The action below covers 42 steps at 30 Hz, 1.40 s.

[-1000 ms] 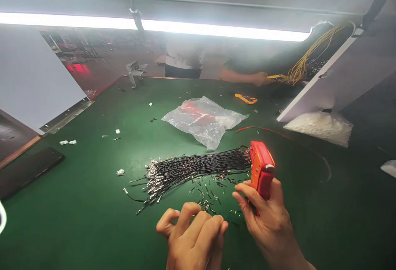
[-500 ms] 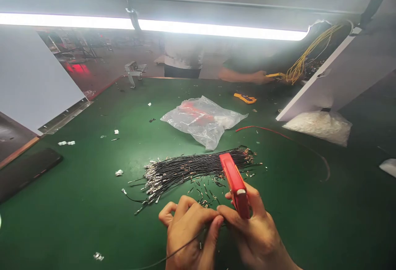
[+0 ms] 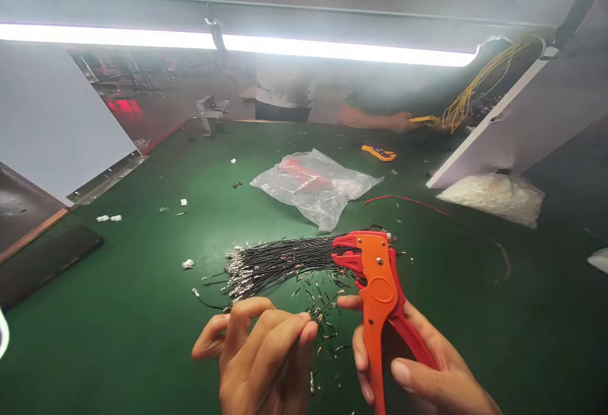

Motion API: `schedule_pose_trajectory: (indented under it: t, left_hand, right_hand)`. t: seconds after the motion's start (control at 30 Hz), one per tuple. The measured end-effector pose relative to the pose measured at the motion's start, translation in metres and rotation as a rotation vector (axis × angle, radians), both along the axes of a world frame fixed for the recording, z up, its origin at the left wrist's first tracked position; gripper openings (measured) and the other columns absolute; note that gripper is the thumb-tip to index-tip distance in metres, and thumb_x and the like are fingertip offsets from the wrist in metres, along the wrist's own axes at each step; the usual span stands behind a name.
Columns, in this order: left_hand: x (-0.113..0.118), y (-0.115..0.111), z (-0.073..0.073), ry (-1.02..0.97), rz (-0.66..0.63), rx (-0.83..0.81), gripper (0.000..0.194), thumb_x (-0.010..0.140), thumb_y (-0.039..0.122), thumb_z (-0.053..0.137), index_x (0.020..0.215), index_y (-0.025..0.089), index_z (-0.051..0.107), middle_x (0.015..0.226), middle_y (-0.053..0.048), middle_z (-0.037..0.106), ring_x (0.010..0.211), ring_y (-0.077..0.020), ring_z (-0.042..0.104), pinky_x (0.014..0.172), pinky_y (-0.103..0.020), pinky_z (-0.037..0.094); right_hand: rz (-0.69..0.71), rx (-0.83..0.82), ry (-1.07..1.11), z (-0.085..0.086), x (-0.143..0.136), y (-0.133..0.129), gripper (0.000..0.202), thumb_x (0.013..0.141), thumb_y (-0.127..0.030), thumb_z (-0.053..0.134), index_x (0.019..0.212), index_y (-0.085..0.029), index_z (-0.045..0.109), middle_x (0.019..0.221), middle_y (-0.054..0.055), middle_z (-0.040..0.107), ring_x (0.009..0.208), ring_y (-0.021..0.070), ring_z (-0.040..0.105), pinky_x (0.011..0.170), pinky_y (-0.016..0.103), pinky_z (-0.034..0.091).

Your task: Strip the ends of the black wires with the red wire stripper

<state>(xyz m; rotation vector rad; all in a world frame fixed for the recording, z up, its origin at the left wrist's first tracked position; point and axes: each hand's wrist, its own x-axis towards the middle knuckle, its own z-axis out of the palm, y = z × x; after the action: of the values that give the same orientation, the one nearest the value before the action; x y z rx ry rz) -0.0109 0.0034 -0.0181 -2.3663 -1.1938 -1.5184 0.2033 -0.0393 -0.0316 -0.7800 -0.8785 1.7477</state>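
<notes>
My left hand (image 3: pixel 259 355) hovers low in front of me, fingers curled inward with the fingertips (image 3: pixel 304 327) pinched together. My right hand (image 3: pixel 418 370) sits beside it, palm up, fingers wrapped loosely, thumb pointing toward the left.

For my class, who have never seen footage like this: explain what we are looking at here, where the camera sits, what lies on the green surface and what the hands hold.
The camera is worn on a person's head and looks down at that person's own two bare hands over a green table. The right hand holds an orange and red plier-like hand tool by its handles. The left hand has its fingers curled together; whether it pinches a thin wire is hard to tell. Just beyond lies a bundle of thin black wires with metal ends, with small cut bits scattered around it. Farther back lies a clear plastic bag, and to the right a red wire. Across the table, another person's hand works with yellow wires.
</notes>
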Motion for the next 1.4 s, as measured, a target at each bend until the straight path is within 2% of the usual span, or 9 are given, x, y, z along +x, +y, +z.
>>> schedule_pose_trajectory:
  t: [0.07, 0.27, 0.43, 0.53, 0.67, 0.83, 1.0, 1.13, 1.4]
  left_hand:
    - [0.0, 0.0, -0.001, 0.011, 0.004, 0.018, 0.015, 0.086, 0.006, 0.066, 0.09, 0.02, 0.063, 0.062, 0.005, 0.071, 0.067, -0.0178, 0.057, 0.077, -0.037, 0.027]
    - [0.004, -0.002, -0.007, 0.019, 0.061, 0.022, 0.013, 0.086, 0.008, 0.068, 0.088, 0.021, 0.065, 0.06, 0.005, 0.07, 0.07, -0.0189, 0.057, 0.078, -0.039, 0.027]
    - [0.012, -0.007, -0.007, -0.011, 0.134, -0.021, 0.014, 0.093, 0.011, 0.059, 0.086, 0.022, 0.063, 0.055, 0.007, 0.067, 0.065, -0.017, 0.06, 0.078, -0.04, 0.025]
    - [0.012, -0.006, -0.012, 0.003, -0.033, -0.012, 0.012, 0.093, 0.007, 0.059, 0.092, 0.019, 0.061, 0.063, 0.004, 0.071, 0.065, -0.0137, 0.061, 0.074, -0.035, 0.036]
    - [0.016, -0.006, -0.024, -0.043, -0.19, -0.058, 0.016, 0.092, 0.006, 0.06, 0.102, 0.019, 0.061, 0.086, -0.006, 0.074, 0.074, -0.0139, 0.065, 0.066, -0.025, 0.055]
    - [0.029, -0.014, -0.036, -0.362, -0.113, -0.326, 0.015, 0.102, 0.022, 0.05, 0.093, 0.024, 0.062, 0.087, -0.005, 0.07, 0.068, -0.011, 0.068, 0.057, -0.016, 0.054]
    - [0.032, -0.018, -0.035, -0.329, -0.015, -0.325, 0.016, 0.1, 0.021, 0.051, 0.094, 0.025, 0.065, 0.071, 0.0, 0.067, 0.05, -0.0086, 0.061, 0.047, -0.014, 0.048]
    - [0.031, -0.016, -0.029, -0.297, 0.024, -0.337, 0.025, 0.102, 0.032, 0.048, 0.085, 0.025, 0.065, 0.061, 0.003, 0.062, 0.045, -0.0083, 0.058, 0.042, -0.013, 0.044]
    - [0.038, -0.018, -0.02, -0.502, 0.377, -0.579, 0.04, 0.096, 0.061, 0.048, 0.078, 0.027, 0.055, 0.044, 0.01, 0.058, 0.032, -0.0091, 0.053, 0.036, -0.015, 0.042]
  right_hand:
    - [0.078, -0.087, 0.143, 0.001, -0.003, 0.002, 0.052, 0.078, -0.037, 0.075, 0.126, -0.019, 0.065, 0.088, 0.007, 0.073, 0.07, 0.019, 0.071, 0.066, 0.03, 0.053]
    - [0.154, -0.239, 0.343, -0.008, -0.012, 0.005, 0.035, 0.079, -0.023, 0.071, 0.113, -0.013, 0.072, 0.091, 0.009, 0.079, 0.076, 0.0168, 0.077, 0.071, 0.023, 0.057]
    - [0.024, -0.173, 0.311, -0.018, -0.025, 0.001, 0.032, 0.088, -0.026, 0.074, 0.119, -0.021, 0.068, 0.103, 0.008, 0.08, 0.093, 0.0208, 0.078, 0.082, 0.032, 0.06]
    - [-0.09, -0.153, 0.221, -0.023, -0.035, -0.002, 0.039, 0.09, -0.036, 0.074, 0.127, -0.027, 0.063, 0.127, 0.008, 0.075, 0.111, 0.0235, 0.073, 0.094, 0.039, 0.058]
    - [-0.132, -0.194, 0.175, -0.029, -0.042, -0.003, 0.047, 0.088, -0.045, 0.075, 0.127, -0.029, 0.054, 0.116, 0.006, 0.076, 0.099, 0.0212, 0.076, 0.093, 0.039, 0.056]
    - [-0.223, -0.321, 0.028, -0.042, -0.046, -0.007, 0.074, 0.079, -0.052, 0.083, 0.135, -0.027, 0.041, 0.098, 0.002, 0.07, 0.098, 0.0204, 0.07, 0.096, 0.037, 0.05]
    - [-0.073, -0.258, 0.057, -0.045, -0.054, -0.014, 0.069, 0.08, -0.056, 0.079, 0.129, -0.027, 0.041, 0.085, -0.002, 0.062, 0.065, 0.013, 0.059, 0.062, 0.028, 0.042]
    - [-0.014, -0.274, 0.152, -0.033, -0.049, -0.012, 0.078, 0.083, -0.046, 0.081, 0.137, -0.026, 0.027, 0.078, -0.006, 0.061, 0.057, 0.0102, 0.051, 0.059, 0.026, 0.036]
    - [0.171, -0.284, 0.48, -0.053, -0.045, -0.004, 0.067, 0.066, -0.027, 0.092, 0.127, -0.02, 0.064, 0.1, 0.007, 0.071, 0.058, 0.0041, 0.058, 0.055, 0.017, 0.036]
